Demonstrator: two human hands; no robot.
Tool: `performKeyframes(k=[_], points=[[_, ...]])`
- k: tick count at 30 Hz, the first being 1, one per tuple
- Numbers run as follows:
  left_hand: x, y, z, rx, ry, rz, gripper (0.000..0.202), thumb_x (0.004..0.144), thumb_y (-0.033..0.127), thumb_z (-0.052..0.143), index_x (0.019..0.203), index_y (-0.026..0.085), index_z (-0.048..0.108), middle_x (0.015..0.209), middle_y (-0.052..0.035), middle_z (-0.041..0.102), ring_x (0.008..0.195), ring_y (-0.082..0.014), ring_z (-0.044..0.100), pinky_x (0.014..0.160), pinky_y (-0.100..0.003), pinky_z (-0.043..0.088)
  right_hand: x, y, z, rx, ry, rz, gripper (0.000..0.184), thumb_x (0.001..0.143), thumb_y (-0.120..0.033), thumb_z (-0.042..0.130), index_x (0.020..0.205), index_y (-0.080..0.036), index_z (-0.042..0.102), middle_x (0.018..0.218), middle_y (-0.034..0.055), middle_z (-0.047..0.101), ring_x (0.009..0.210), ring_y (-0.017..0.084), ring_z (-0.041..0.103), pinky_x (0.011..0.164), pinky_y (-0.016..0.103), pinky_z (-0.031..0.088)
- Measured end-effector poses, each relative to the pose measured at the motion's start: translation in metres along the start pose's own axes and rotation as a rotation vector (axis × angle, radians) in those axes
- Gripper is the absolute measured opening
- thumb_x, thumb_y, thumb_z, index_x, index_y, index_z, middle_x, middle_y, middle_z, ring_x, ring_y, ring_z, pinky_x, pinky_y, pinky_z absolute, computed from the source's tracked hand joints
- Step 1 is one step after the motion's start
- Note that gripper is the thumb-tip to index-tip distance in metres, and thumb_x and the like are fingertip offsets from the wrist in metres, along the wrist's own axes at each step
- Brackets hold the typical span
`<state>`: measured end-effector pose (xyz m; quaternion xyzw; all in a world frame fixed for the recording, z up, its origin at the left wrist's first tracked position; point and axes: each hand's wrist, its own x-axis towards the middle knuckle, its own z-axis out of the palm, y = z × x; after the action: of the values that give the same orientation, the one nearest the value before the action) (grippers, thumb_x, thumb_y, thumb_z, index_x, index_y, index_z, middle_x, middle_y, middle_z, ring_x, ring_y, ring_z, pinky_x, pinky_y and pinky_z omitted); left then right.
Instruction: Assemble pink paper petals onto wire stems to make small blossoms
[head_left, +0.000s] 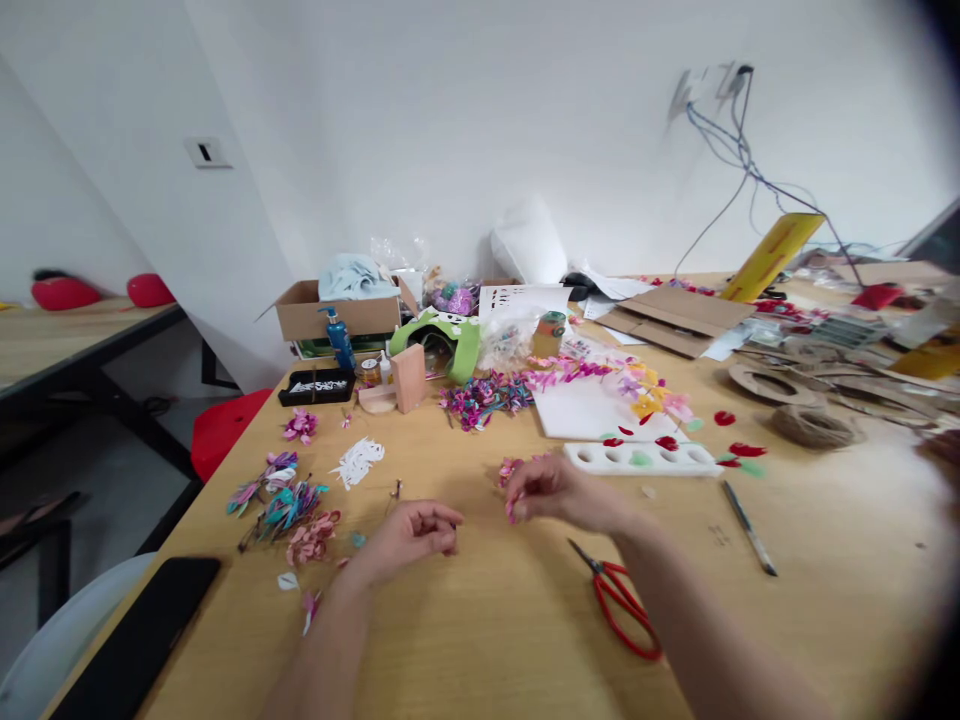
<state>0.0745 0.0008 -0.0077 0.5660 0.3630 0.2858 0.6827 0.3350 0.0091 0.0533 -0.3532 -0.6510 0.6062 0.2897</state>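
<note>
My right hand [562, 495] is above the middle of the table, thumb and fingers pinched on a small pink petal-like piece [511, 511]. Just behind it lies a small heap of pink flower pieces [508, 470], partly covered by the hand. My left hand [417, 540] is a little to the left, its fingers curled together. A small dark bit shows at its fingertips, too blurred to name. Red-handled scissors [624, 607] lie below my right wrist. Left of my left hand are salmon-pink loops [313, 538], teal and purple flower pieces [291, 507] and white petals [358, 462].
A white block with round hollows [643, 459] stands beyond my right hand, with red petals [667, 443] about it. A pen-like tool [750, 530] lies at right. A black phone-like slab [142, 640] is front left. Boxes, a blue pump bottle [340, 338] and cardboard [679, 318] crowd the back.
</note>
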Motion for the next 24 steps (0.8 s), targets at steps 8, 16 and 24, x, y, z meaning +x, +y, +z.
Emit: performKeyframes(k=[8, 16, 24], points=[[0.001, 0.002, 0.002, 0.025, -0.002, -0.028, 0.045, 0.066, 0.045, 0.074, 0.094, 0.011, 0.066, 0.07, -0.0049, 0.067, 0.067, -0.0145, 0.062, 0.068, -0.027, 0.045, 0.007, -0.039, -0.112, -0.835, -0.015, 0.323, 0.02, 0.069, -0.029, 0.062, 0.083, -0.015, 0.068, 0.08, 0.0048, 0.07, 0.074, 0.017, 0.063, 0.066, 0.024, 0.045], [0.001, 0.002, 0.002, 0.031, -0.024, -0.053, 0.047, 0.065, 0.047, 0.074, 0.093, 0.01, 0.066, 0.069, -0.0056, 0.068, 0.067, -0.014, 0.061, 0.068, -0.026, 0.044, 0.022, -0.004, -0.125, -0.919, -0.184, 0.489, 0.02, 0.061, -0.019, 0.059, 0.077, -0.017, 0.071, 0.065, 0.0009, 0.067, 0.059, 0.015, 0.06, 0.055, 0.022, 0.043], [0.003, -0.005, -0.001, 0.099, -0.057, -0.066, 0.046, 0.07, 0.048, 0.069, 0.096, 0.01, 0.066, 0.073, -0.007, 0.07, 0.068, -0.0138, 0.062, 0.068, -0.026, 0.045, 0.041, 0.008, -0.134, -1.046, -0.167, 0.543, 0.025, 0.057, -0.012, 0.057, 0.077, -0.017, 0.071, 0.066, 0.0014, 0.067, 0.063, 0.015, 0.059, 0.056, 0.022, 0.041]])
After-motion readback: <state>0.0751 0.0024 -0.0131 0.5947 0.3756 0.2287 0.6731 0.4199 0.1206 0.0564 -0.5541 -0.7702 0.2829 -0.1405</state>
